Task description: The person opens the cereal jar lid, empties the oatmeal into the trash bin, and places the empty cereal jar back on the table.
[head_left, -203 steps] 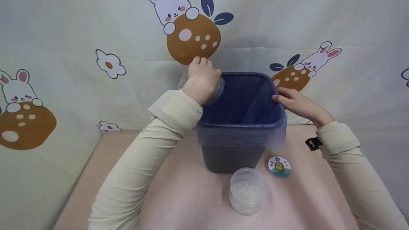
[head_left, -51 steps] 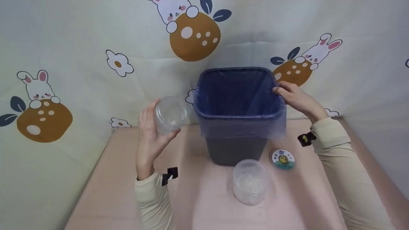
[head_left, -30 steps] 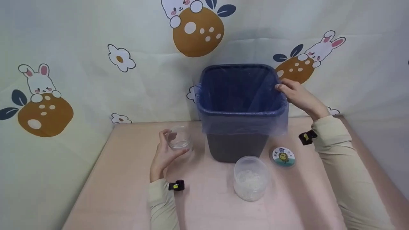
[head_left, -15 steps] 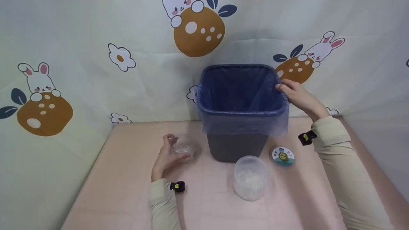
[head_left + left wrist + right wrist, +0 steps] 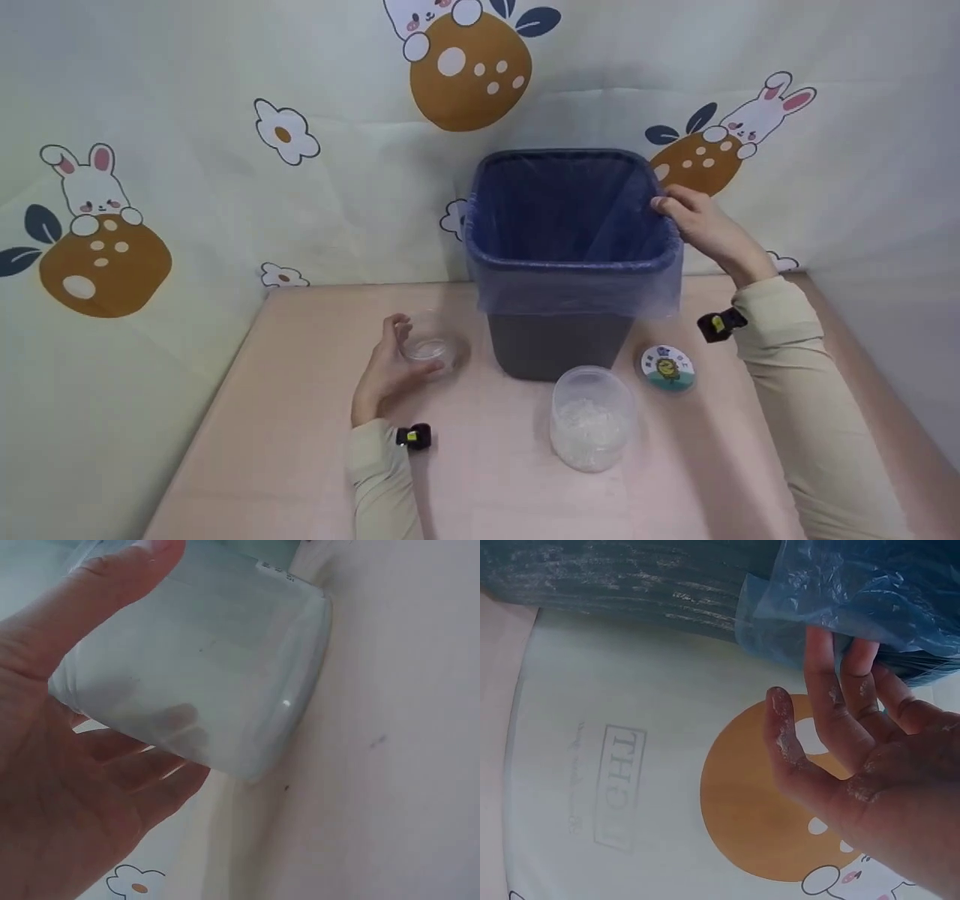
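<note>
My left hand (image 5: 384, 373) holds a clear plastic jar (image 5: 429, 349) upright at the tabletop, left of the bin. In the left wrist view the thumb lies along one side of the jar (image 5: 225, 652) and the other fingers reach round the far side. My right hand (image 5: 701, 221) grips the right rim of a dark grey trash bin (image 5: 559, 349) lined with a thin blue bag (image 5: 577, 292). Its thumb is over the rim. In the right wrist view, fingertips reach under the bag's folded edge (image 5: 832, 592), and whitish residue marks the fingers (image 5: 784, 727).
In front of the bin stands a translucent round tub (image 5: 589, 435), partly filled with whitish, clear-looking bits. A round lid with a cartoon print (image 5: 667, 369) lies to its right. Behind the pink-covered table (image 5: 300, 420) hangs a printed cloth (image 5: 360, 187).
The left hand has brought the clear jar from the bin's left rim down to the table on the left. During the last half second both hands stay nearly still; the right keeps its grip.
</note>
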A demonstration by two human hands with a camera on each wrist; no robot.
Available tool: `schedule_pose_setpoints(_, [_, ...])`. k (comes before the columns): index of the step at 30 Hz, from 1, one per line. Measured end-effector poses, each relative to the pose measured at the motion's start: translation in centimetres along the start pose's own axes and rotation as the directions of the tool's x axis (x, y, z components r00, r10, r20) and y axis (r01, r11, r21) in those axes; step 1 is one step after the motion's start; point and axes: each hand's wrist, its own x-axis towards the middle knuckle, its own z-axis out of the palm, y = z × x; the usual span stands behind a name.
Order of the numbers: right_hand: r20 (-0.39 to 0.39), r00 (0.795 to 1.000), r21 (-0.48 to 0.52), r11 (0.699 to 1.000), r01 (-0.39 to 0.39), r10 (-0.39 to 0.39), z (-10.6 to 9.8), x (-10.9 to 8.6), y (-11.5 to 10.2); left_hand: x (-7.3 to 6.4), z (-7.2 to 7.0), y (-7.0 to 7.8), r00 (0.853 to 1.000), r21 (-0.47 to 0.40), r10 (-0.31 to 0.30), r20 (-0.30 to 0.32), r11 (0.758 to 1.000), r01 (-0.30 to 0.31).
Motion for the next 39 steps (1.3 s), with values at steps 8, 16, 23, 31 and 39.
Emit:
schedule_pose_setpoints(8, [-0.045,0.999,0.025,0.999,-0.02,0.021,0.1,-0.4,0.6,0.1,-0.1,2.3,0.999,0.054,-0.032,0.007,0.998,0.032])
schedule_pose_setpoints(16, [0.053,0.998,0.037,0.999,-0.034,0.032,0.6,-0.6,0.3,0.5,0.6,5.6,0.98,0.323,0.191,0.058,0.925,-0.199])
schedule_pose_setpoints(23, [0.153,0.984,0.104,0.989,-0.109,0.092,0.4,-2.0,0.7,0.1,1.5,7.2,0.967,0.578,0.218,0.133,0.775,-0.254])
schedule_pose_setpoints(31, [0.135,0.987,0.095,0.991,-0.099,0.086,0.1,-5.1,5.1,-2.1,2.1,7.7,0.931,0.813,0.276,0.238,0.468,-0.346])
schedule_pose_setpoints(39, [0.191,0.981,-0.036,0.999,-0.038,0.044,1.7,-7.6,8.3,-4.1,3.2,7.7,0.846,0.716,0.323,0.425,0.451,-0.532])
